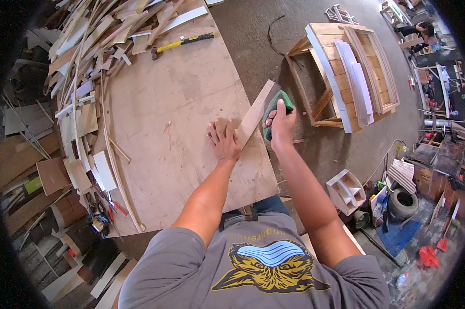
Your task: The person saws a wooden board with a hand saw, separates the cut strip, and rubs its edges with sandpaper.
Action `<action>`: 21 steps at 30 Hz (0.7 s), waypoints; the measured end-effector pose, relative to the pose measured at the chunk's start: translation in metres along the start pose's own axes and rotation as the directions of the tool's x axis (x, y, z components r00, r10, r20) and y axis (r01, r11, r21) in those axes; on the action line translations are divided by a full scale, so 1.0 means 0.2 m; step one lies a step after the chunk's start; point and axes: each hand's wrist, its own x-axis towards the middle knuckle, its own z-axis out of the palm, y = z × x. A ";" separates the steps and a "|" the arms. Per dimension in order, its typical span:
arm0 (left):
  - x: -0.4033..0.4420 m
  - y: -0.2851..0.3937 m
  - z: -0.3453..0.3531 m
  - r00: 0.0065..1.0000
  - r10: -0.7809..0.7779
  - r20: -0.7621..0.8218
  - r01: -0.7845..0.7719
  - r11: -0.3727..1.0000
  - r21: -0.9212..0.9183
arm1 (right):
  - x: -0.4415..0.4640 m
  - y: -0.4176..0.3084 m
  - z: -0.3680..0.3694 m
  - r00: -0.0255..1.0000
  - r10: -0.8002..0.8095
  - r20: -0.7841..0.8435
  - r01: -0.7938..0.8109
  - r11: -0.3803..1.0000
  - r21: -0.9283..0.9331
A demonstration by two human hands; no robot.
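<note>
A pale wooden board [255,114] lies slantwise over the right edge of the plywood worktable [165,154], its far end sticking out past the edge. My left hand [225,142] rests flat, fingers spread, on the tabletop with its fingertips beside the board's near end. In my right hand [282,123] is a green pad [285,101], held against the board's right side near the far end. The thumb lies on top of the pad and the other fingers curl round it. Part of the pad is hidden by the hand.
A yellow and black hammer [183,43] lies at the table's far side. Scrap wood [96,41] is heaped along the left. On the floor at right stand a wooden frame [341,77], a small wooden box [346,192] and a tyre [403,203]. Another person [423,35] is far right.
</note>
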 end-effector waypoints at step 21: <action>0.00 -0.01 -0.08 0.997 0.044 -0.056 -0.046 0.998 -0.032 | -0.05 0.51 0.09 0.960 -0.278 -0.032 0.270 0.950 -0.154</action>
